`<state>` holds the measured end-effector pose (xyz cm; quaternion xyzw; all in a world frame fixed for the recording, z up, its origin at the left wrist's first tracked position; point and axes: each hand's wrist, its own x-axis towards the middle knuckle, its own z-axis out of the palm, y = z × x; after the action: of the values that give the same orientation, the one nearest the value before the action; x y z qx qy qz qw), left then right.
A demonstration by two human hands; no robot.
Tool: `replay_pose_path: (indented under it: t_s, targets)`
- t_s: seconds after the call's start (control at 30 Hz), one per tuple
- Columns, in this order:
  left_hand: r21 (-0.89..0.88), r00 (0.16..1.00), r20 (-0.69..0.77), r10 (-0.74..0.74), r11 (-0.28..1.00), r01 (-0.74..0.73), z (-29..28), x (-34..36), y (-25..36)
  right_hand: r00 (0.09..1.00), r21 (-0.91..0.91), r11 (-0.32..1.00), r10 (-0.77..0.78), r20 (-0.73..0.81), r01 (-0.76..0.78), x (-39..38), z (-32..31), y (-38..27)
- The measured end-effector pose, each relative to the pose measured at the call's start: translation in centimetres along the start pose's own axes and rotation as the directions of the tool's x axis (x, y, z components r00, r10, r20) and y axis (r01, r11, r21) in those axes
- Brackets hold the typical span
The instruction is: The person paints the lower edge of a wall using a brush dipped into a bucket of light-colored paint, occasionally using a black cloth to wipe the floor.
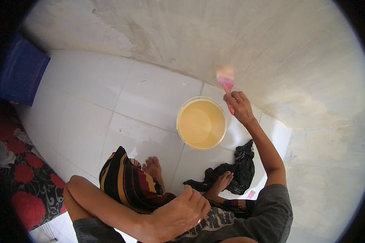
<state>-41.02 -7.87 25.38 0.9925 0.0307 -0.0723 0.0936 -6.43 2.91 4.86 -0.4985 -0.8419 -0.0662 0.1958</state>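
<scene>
My right hand grips a pink-handled paintbrush, its pale, loaded bristles raised close to the grey plastered wall. Below and left of the brush, a round tub of pale yellow liquid stands on white tiles. My left hand rests over my lap with its fingers curled down; whatever they hold, if anything, is hidden. Beside my bare right foot lies a crumpled black plastic sheet or bag.
A blue box-like object sits at the far left against the wall. A red, black and grey floral fabric lies along the left edge. The wall turns a corner on my right. A small pink object is beside the black plastic.
</scene>
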Motion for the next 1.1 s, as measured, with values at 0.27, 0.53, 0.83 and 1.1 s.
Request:
replay_pose_path:
  t_s: [0.27, 0.53, 0.83, 1.1]
  targets:
    - [0.019, 0.999, -0.012, 0.052, 0.999, -0.051, 0.1, -0.3, 0.0, 0.984, 0.164, 0.971, 0.164, 0.065, -0.173, 4.6, -0.1, 2.4]
    - [0.084, 0.998, 0.061, 0.013, 0.996, -0.018, -0.4, -0.2, 0.1, 0.929, -0.08, 0.997, -0.008, -0.371, -0.023, 7.4, -7.6, -3.2]
    - [0.045, 0.999, -0.037, 0.013, 0.999, -0.012, 0.0, -0.4, 0.6, 0.992, 0.131, 0.988, 0.096, -0.078, -0.085, 6.4, -2.3, 1.7]
    - [0.07, 1.0, -0.004, 0.025, 0.997, -0.025, -0.6, -0.5, 0.7, 0.889, 0.11, 0.994, 0.071, -0.452, -0.024, 10.3, -8.4, -3.8]
